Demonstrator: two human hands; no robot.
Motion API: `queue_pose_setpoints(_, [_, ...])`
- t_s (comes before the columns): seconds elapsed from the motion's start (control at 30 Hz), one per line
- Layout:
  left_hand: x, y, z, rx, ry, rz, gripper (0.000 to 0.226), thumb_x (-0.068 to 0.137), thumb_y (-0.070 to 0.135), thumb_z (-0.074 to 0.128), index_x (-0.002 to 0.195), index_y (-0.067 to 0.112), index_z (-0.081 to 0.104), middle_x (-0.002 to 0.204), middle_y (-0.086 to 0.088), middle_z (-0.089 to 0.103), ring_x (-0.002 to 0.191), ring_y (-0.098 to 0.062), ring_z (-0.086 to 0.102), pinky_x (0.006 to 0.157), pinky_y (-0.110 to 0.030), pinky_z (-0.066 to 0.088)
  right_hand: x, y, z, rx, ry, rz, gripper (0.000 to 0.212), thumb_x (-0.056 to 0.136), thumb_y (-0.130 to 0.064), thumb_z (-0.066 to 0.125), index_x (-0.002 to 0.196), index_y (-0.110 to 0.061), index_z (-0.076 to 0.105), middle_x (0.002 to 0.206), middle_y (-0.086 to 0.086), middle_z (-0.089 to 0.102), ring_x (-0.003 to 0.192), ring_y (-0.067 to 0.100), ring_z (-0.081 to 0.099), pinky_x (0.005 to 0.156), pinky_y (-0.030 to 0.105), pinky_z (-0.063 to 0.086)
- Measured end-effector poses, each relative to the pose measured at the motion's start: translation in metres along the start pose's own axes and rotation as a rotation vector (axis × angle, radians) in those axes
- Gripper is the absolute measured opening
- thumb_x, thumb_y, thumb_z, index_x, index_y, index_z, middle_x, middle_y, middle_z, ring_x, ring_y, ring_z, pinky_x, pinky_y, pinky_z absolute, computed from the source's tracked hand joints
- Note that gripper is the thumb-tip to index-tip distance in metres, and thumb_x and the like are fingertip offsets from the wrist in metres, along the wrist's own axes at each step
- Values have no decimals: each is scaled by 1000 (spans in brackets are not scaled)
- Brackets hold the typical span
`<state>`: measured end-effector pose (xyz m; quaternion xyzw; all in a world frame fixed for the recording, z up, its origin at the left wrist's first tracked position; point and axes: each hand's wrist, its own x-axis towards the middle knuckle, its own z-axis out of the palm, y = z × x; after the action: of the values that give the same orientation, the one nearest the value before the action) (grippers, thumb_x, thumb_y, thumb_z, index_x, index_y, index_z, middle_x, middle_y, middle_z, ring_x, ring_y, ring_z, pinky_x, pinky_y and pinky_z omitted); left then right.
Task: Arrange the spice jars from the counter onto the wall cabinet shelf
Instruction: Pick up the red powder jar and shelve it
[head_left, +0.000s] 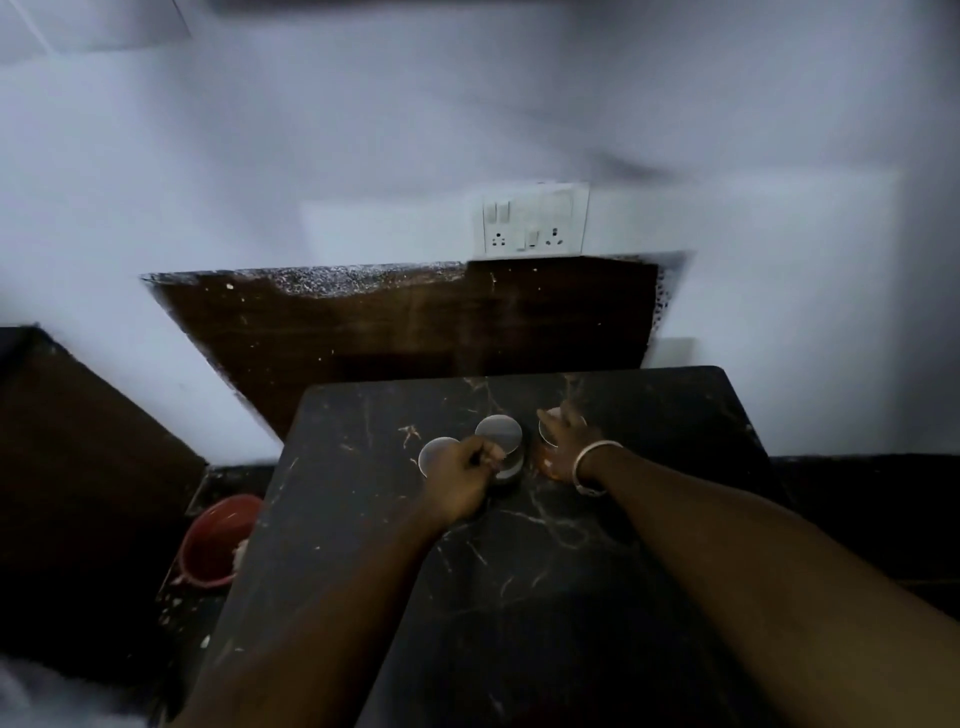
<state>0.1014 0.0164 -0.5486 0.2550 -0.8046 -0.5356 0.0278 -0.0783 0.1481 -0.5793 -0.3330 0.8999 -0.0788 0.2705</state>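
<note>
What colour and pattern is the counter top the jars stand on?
The counter top is black with thin pale veins, like marble; head view.

Black, pale-veined stone counter slab (519, 561) carrying three small round jars with flat pale lids.
The left jar (434, 454) stands partly under the left hand (460, 486), its lid showing just left of the curled fingers (485, 458). The middle jar (498, 435) stands just right of those fingers, between the two hands. The right jar (545, 434) sits under the right hand (569, 449), whose fingers curl over it and hide most of it. Bare slab, flecked with pale specks, lies nearer than both sets of fingers. Blur hides whether the jars touch.
</note>
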Motion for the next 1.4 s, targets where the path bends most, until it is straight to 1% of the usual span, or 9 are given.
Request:
queue_pose_setpoints(0.27, [-8,-10,8,1,-102,-19,20,101,6,56,94,20,68,84,3,69,75,-10,65,69,-27,51,-23,4,14,0,-50,-144,67,80,-44,77,141,-32,53,134,6,51,119,32,61,96,37,54])
queue_pose_setpoints(0.4, [-10,1,11,-95,-103,38,15,102,9,56,114,13,65,104,-9,72,92,-21,72,81,-36,60,-41,-13,-23,286,-273,-197,54,75,-27,80,127,-23,66,111,-8,67,112,23,64,89,36,56])
queue_pose_setpoints(0.6, [-34,64,2,-436,-1,179,28,104,31,50,125,19,63,117,2,72,107,-16,71,79,-29,61,-96,-40,-105,609,-61,-349,27,86,-6,73,112,-9,63,84,-3,67,68,-2,67,60,16,52])
queue_pose_setpoints(0.7, [-51,104,-3,-603,62,228,55,98,50,46,134,9,56,131,-25,63,120,-47,61,98,-63,53,-132,-60,-130,877,100,-443,32,85,4,73,114,0,60,89,7,66,75,9,65,65,20,53])
queue_pose_setpoints(0.77, [-65,131,-10,-699,105,168,75,86,68,53,138,13,55,131,-26,64,121,-49,62,102,-70,47,-156,-77,-135,1059,242,-473,38,83,-16,79,115,-9,61,97,3,67,80,9,68,66,19,56])
queue_pose_setpoints(0.83, [-75,152,-19,-765,109,173,81,80,74,58,139,18,56,133,-25,64,122,-49,62,101,-71,47,-177,-90,-130,1225,350,-497,45,83,-36,78,120,-19,61,106,-2,70,85,7,73,67,18,58])
queue_pose_setpoints(1.03, [-103,195,-34,-839,68,338,44,97,51,52,129,23,62,129,-18,67,109,-34,69,90,-51,57,-214,-105,-123,1534,498,-641,42,97,-44,54,135,-25,60,124,-1,72,110,19,72,83,31,60])
queue_pose_setpoints(1.23, [-123,215,-33,-878,90,334,63,82,58,60,131,18,60,135,-25,63,123,-47,61,100,-61,50,-231,-107,-132,1592,440,-691,49,102,-46,49,148,-29,51,147,10,59,131,30,61,104,50,52])
queue_pose_setpoints(1.4, [-130,219,-32,-875,58,314,85,77,61,60,143,8,51,136,-30,60,126,-54,56,102,-65,47,-244,-108,-135,1622,417,-712,52,102,-44,46,152,-30,45,146,8,60,132,28,61,104,47,53])
